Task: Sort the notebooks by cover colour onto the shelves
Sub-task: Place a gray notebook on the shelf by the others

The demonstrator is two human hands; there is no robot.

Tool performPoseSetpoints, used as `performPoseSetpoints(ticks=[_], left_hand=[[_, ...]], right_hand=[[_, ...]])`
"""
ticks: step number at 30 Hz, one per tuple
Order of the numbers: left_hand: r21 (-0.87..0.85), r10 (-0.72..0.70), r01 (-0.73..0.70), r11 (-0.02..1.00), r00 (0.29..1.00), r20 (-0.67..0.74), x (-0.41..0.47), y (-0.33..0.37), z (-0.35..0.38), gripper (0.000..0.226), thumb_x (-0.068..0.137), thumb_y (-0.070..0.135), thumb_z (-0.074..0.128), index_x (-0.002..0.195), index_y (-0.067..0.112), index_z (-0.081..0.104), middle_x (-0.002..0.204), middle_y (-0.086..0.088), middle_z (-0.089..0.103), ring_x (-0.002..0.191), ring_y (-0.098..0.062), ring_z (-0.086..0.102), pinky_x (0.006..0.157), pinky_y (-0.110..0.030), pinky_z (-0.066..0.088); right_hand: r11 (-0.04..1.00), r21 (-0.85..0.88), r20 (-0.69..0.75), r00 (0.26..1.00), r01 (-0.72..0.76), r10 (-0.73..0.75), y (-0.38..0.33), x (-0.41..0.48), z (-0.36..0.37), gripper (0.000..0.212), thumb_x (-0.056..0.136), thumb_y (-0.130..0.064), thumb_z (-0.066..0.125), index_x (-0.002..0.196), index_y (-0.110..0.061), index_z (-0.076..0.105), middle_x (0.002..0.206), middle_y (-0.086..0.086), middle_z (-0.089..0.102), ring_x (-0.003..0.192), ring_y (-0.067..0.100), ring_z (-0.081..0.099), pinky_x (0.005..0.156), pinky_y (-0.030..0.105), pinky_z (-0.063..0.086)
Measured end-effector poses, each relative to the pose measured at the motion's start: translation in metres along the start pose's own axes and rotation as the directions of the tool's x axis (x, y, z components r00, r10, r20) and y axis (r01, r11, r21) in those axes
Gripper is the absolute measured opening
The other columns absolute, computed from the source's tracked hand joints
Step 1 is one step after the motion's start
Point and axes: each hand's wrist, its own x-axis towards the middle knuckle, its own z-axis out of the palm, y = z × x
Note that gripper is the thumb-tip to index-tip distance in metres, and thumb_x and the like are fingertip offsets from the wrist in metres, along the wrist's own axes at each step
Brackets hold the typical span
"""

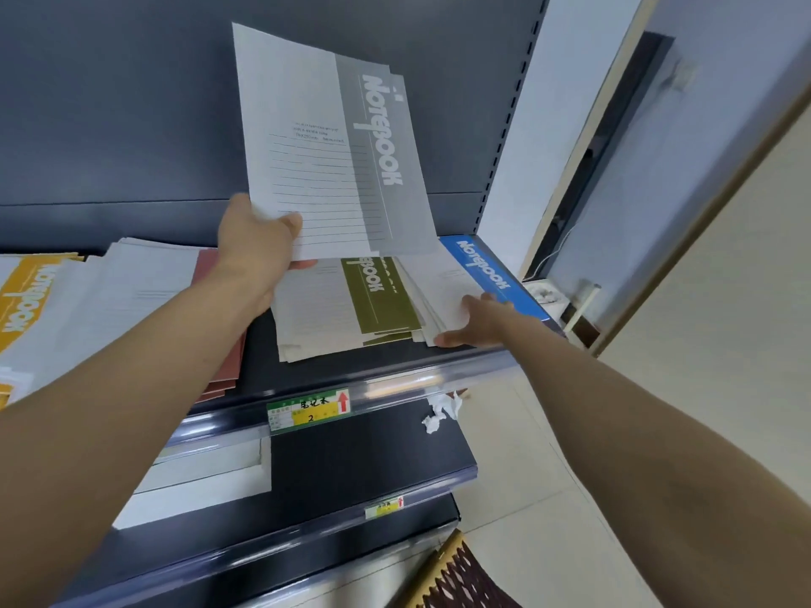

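- Head view: nearest, below the price tag (309,410), white notebooks (197,484) lie on a lower shelf. I cannot see their cover colour.
- Just above the price tag, piles sit by colour: the yellow pile (26,296) far left, the red pile (224,344) left, the green pile (351,305) straight above, the blue pile (487,274) right.
- The right hand (476,322) rests on the blue pile, up and right of the price tag. Its fingers lie flat on top and its thumb is on the near edge.
- The left hand (259,247), above the price tag, pinches the low corner of the grey notebooks (333,142), thumb in front.
- The grey notebooks stick up highest above the price tag, touching no pile. I think they have no place yet, so the sorting is partly done.
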Motion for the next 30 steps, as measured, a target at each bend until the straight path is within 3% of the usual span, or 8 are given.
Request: performPoseSetpoints(ticks=[4,7,10,14,18,23,26,30], left_hand=[[0.030,0.009,-0.009,1.000,1.000,0.000,0.003,0.000,0.009,0.026,0.094,0.009,0.056,0.118,0.011,0.047,0.115,0.002,0.059,0.082,-0.011,0.064,0.058,-0.023,0.056],[0.030,0.018,-0.018,0.999,1.000,-0.006,0.004,0.000,0.010,0.027,0.094,0.009,0.056,0.119,0.010,0.047,0.114,0.002,0.060,0.085,-0.012,0.064,0.058,-0.024,0.056],[0.026,0.029,-0.029,0.999,1.000,-0.011,0.006,0.001,0.010,0.026,0.094,0.009,0.056,0.118,0.011,0.047,0.112,0.003,0.060,0.085,-0.011,0.064,0.057,-0.022,0.056],[0.005,0.026,-0.026,1.000,0.999,-0.022,0.008,-0.001,0.011,0.023,0.093,0.008,0.056,0.114,0.013,0.046,0.113,0.003,0.060,0.085,-0.011,0.064,0.059,-0.023,0.056],[-0.008,0.029,-0.029,1.000,0.999,-0.036,0.009,-0.001,0.012,0.027,0.093,0.009,0.057,0.117,0.013,0.046,0.112,0.004,0.060,0.088,-0.014,0.065,0.062,-0.025,0.056],[-0.013,0.039,-0.040,0.999,0.999,-0.024,0.009,-0.002,0.011,0.024,0.093,0.008,0.057,0.114,0.014,0.046,0.111,0.004,0.061,0.085,-0.011,0.065,0.058,-0.022,0.055],[0.012,0.048,-0.048,0.999,0.999,-0.022,0.008,-0.005,0.008,0.024,0.093,0.009,0.056,0.115,0.013,0.046,0.112,0.004,0.060,0.083,-0.010,0.064,0.056,-0.021,0.055],[0.021,0.052,-0.051,0.998,0.998,-0.025,0.008,-0.007,0.003,0.028,0.094,0.009,0.056,0.119,0.010,0.047,0.111,0.004,0.060,0.085,-0.011,0.064,0.057,-0.023,0.057]], right_hand=[[0.999,-0.009,-0.044,0.998,0.038,-0.038,0.016,0.002,-0.006,0.069,0.081,-0.063,0.060,0.129,-0.015,0.045,0.129,0.009,0.049,0.118,0.029,0.045,0.097,0.042,0.041],[0.992,-0.124,-0.115,0.992,0.034,-0.048,0.028,0.001,-0.021,0.034,0.095,-0.032,0.049,0.113,-0.003,0.055,0.112,0.012,0.058,0.095,0.027,0.053,0.079,0.033,0.042],[0.976,-0.214,-0.223,0.975,-0.045,-0.004,0.036,-0.003,-0.038,0.029,0.096,-0.006,0.043,0.121,0.003,0.054,0.120,0.019,0.055,0.106,0.033,0.056,0.083,0.036,0.047],[0.995,-0.064,-0.368,0.928,-0.082,0.053,0.045,-0.001,-0.052,0.030,0.098,-0.008,0.040,0.120,0.004,0.056,0.118,0.020,0.057,0.105,0.035,0.057,0.079,0.035,0.046],[0.989,0.148,-0.427,0.900,-0.027,0.089,0.037,0.004,-0.049,0.029,0.099,-0.018,0.037,0.111,0.001,0.057,0.105,0.021,0.062,0.082,0.032,0.054,0.067,0.033,0.041],[0.986,0.091,-0.268,0.957,0.138,-0.109,0.010,0.000,-0.028,0.036,0.100,-0.029,0.037,0.084,-0.005,0.057,0.093,0.017,0.062,0.079,0.027,0.049,0.069,0.029,0.036],[0.942,0.290,-0.179,0.976,0.171,-0.122,0.005,0.004,-0.029,0.054,0.097,-0.049,0.041,0.087,-0.001,0.064,0.088,0.013,0.064,0.083,0.027,0.061,0.078,0.036,0.050],[0.863,0.485,-0.354,0.934,0.143,0.044,0.015,0.012,-0.054,0.039,0.097,-0.024,0.043,0.099,0.008,0.063,0.096,0.024,0.066,0.076,0.028,0.059,0.075,0.039,0.052]])
